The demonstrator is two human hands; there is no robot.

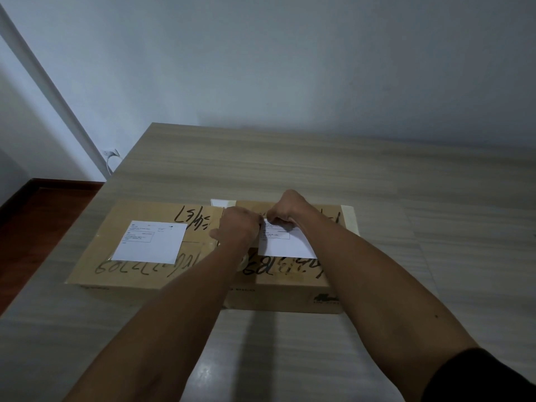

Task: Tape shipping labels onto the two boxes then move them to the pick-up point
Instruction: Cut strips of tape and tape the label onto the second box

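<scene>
Two brown cardboard boxes stand side by side on the wooden table [290, 163], both scrawled with black marker. The left box [87, 256] has a white shipping label [150, 242] lying flat on its top. Another white label [287, 245] lies on the right box [290, 297]. My left hand [237, 224] and right hand [287, 210] meet at this label's top left corner, fingers curled and pinching what seems to be a small piece of clear tape. A pale tape roll [245, 258] shows partly under my left forearm.
A small white sheet [223, 202] peeks out behind the boxes. The table's left edge drops to a dark red floor [43, 213]. A wall socket with a white cable [111, 153] sits low on the wall at the left. Bare tabletop stretches behind and right of the boxes.
</scene>
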